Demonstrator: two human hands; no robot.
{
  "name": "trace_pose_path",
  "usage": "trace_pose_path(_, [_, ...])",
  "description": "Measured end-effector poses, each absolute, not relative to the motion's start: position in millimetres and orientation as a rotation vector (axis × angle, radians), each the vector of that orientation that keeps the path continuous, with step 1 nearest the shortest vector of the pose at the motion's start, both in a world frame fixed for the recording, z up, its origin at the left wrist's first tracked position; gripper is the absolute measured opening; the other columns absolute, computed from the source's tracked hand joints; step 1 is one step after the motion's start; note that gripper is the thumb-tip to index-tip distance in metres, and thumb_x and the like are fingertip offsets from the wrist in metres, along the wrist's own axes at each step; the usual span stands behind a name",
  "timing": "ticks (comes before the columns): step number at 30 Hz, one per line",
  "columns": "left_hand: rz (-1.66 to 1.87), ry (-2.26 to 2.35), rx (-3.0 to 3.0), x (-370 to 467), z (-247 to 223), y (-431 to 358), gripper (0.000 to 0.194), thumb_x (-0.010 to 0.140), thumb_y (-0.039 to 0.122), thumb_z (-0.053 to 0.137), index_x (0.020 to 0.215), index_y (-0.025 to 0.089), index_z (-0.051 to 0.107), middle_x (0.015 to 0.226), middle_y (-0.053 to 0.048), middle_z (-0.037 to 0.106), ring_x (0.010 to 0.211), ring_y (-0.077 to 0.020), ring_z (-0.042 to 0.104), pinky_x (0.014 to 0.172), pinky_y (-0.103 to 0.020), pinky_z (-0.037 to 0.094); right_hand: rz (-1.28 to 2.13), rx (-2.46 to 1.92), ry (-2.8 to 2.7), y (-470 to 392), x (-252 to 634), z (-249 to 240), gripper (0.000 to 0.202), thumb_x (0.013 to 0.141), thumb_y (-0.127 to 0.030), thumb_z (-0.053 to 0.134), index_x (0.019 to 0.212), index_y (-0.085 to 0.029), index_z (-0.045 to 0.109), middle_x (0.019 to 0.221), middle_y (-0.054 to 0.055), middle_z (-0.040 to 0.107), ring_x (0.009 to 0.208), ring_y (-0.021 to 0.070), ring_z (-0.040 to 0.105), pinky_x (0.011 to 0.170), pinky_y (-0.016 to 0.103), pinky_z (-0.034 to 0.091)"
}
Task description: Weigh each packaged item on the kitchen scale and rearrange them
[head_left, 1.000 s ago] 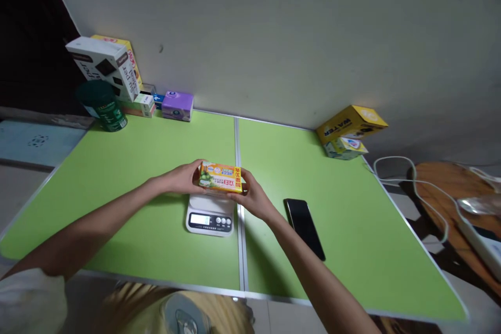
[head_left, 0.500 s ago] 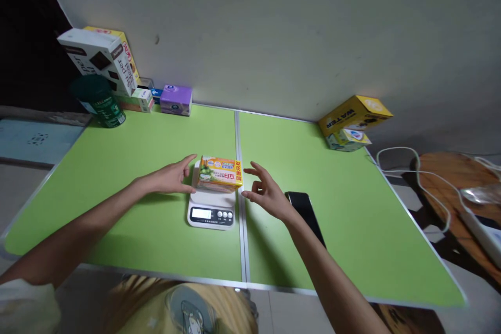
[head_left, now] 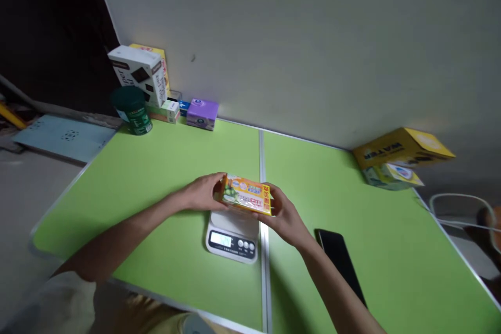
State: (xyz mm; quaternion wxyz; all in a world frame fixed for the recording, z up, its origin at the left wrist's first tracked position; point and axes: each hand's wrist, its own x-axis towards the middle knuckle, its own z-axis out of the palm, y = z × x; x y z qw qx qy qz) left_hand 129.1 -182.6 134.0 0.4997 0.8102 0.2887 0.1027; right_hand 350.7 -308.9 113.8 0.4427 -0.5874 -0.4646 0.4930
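Orange and yellow, the small printed box [head_left: 247, 195] sits between a person's two hands over the white kitchen scale [head_left: 234, 231] at the middle of a green table [head_left: 156, 167]. The left hand [head_left: 204, 192] clasps the box's left end, the right hand [head_left: 282, 212] its right end, fingers closed on the edges. Whether the box rests on the platform or is held just above it cannot be told. The scale's display is too small to read. A black phone [head_left: 341, 263] lies to the right, its near end behind the right forearm. Cartons and a dark green canister [head_left: 132, 109] stand at the far left corner; a yellow box [head_left: 403, 147] leans at far right.
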Motion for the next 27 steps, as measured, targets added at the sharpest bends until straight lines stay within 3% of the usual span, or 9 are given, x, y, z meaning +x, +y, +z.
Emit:
trace_pose_path(6, [0.466,0.847,1.849,113,127,-153,0.082,0.067,0.027,0.074,0.141,0.011,0.041,0.109,-0.012,0.066,0.095,-0.0242,0.063,0.085,-0.038,0.052,1.211,-1.39,-1.071,-260,331,123,0.067,0.066,-0.041,0.082,0.119,-0.026,0.043,0.116,0.01,0.065,0.089,0.0217,0.069,0.069,0.034,0.06])
trace_pose_path(13, [0.772,0.893,1.728,83,81,-111,0.067,0.071,0.025,0.07,0.134,0.017,0.05,0.122,-0.012,0.058,0.108,-0.0246,0.06,0.093,-0.039,0.052,1.252,-1.405,-1.169,-188,299,100,0.066,0.07,-0.046,0.076,0.122,-0.024,0.04,0.119,0.01,0.062,0.083,0.0194,0.066,0.058,0.028,0.054])
trace_pose_path(18, [1.216,1.163,1.576,73,44,-82,0.052,0.078,0.021,0.058,0.13,0.021,0.049,0.125,-0.012,0.055,0.114,-0.0241,0.057,0.091,-0.039,0.052,1.166,-1.358,-1.193,-120,269,86,0.067,0.067,-0.046,0.076,0.12,-0.024,0.042,0.125,0.01,0.057,0.079,0.0178,0.063,0.056,0.027,0.051])
trace_pose_path(23, [1.413,1.427,1.441,68,14,-51,0.062,0.075,0.011,0.055,0.135,0.021,0.04,0.136,-0.016,0.044,0.125,-0.0275,0.05,0.095,-0.043,0.051,1.103,-1.285,-1.282,-46,234,71,0.068,0.067,-0.05,0.073,0.122,-0.024,0.042,0.12,0.008,0.058,0.071,0.0148,0.057,0.057,0.028,0.049])
trace_pose_path(27, [1.452,1.509,1.433,70,8,-34,0.078,0.075,0.011,0.055,0.146,0.021,0.025,0.151,-0.019,0.023,0.135,-0.0298,0.041,0.105,-0.045,0.045,1.081,-1.317,-1.354,-7,209,60,0.074,0.067,-0.051,0.07,0.128,-0.021,0.041,0.102,0.006,0.062,0.066,0.0146,0.05,0.059,0.029,0.044])
